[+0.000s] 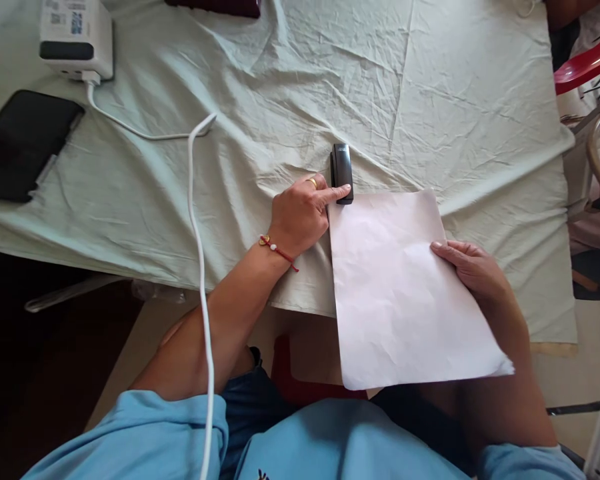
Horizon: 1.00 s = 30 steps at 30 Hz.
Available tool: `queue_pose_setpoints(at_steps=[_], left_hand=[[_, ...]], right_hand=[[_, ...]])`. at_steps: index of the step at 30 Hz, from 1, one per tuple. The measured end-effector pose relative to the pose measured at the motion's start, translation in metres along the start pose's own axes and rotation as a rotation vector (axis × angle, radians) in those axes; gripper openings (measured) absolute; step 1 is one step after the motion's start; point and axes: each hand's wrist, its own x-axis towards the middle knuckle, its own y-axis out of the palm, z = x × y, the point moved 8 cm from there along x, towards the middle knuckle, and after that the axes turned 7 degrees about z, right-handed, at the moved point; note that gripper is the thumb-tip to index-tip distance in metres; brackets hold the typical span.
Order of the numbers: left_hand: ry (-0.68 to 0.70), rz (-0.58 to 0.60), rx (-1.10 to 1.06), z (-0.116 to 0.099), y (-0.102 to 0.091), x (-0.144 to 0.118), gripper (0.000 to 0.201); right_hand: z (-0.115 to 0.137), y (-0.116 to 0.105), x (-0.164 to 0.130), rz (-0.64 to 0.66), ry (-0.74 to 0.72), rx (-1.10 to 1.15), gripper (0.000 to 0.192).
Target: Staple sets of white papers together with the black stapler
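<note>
A small black stapler (341, 172) lies on the pale green cloth (430, 100), its near end at the top left corner of a sheet of white paper (395, 293). My left hand (303, 217), wearing a ring and a red string bracelet, rests beside the paper with its index finger stretched onto the stapler's near end. My right hand (473, 267) lies on the paper's right edge, fingers flat on the sheet and holding it. The paper hangs over the table's front edge toward my lap.
A white box device (76, 37) stands at the back left, its white cable (200, 267) running down over the table edge. A black phone (23, 143) lies at the left. A dark object (215, 7) is at the far edge. Red chair parts (585, 63) are at the right.
</note>
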Motion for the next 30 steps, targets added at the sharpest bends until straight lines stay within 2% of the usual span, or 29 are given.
queue_pose_setpoints(at_steps=[3,7,9,13,15,17,19,22,24,26,30], left_hand=[[-0.027,0.026,-0.022,-0.002,0.003,0.0,0.058],[-0.01,-0.005,-0.181,-0.002,0.002,0.0,0.055],[0.007,-0.034,-0.264,-0.001,-0.001,-0.001,0.059],[0.002,-0.111,-0.404,0.003,-0.012,-0.004,0.059],[-0.049,-0.158,-0.462,0.008,-0.017,-0.006,0.053],[-0.136,-0.204,-0.531,0.014,-0.02,-0.009,0.046],[-0.227,-0.241,-0.645,0.02,-0.02,-0.013,0.037],[-0.314,-0.212,-0.872,0.023,-0.01,-0.017,0.011],[-0.323,-0.122,-0.963,0.02,0.0,-0.017,0.035],[-0.319,-0.074,-1.03,0.018,0.005,-0.017,0.052],[-0.344,-0.022,-1.131,0.02,0.005,-0.018,0.068]], right_hand=[[0.004,0.006,0.003,0.065,-0.097,0.011,0.032],[0.011,0.002,0.009,0.055,-0.193,-0.005,0.036],[0.017,-0.01,0.008,-0.017,-0.22,-0.014,0.028],[0.035,-0.048,-0.009,-0.275,-0.314,0.097,0.018],[0.043,-0.062,-0.021,-0.377,-0.378,0.141,0.022],[0.05,-0.067,-0.029,-0.44,-0.462,0.191,0.014],[0.052,-0.06,-0.03,-0.439,-0.521,0.267,0.013],[0.054,-0.03,-0.021,-0.312,-0.529,0.319,0.017],[0.057,-0.007,-0.015,-0.233,-0.539,0.276,0.017],[0.06,0.011,-0.01,-0.209,-0.551,0.227,0.021],[0.065,0.033,-0.002,-0.236,-0.622,0.203,0.022]])
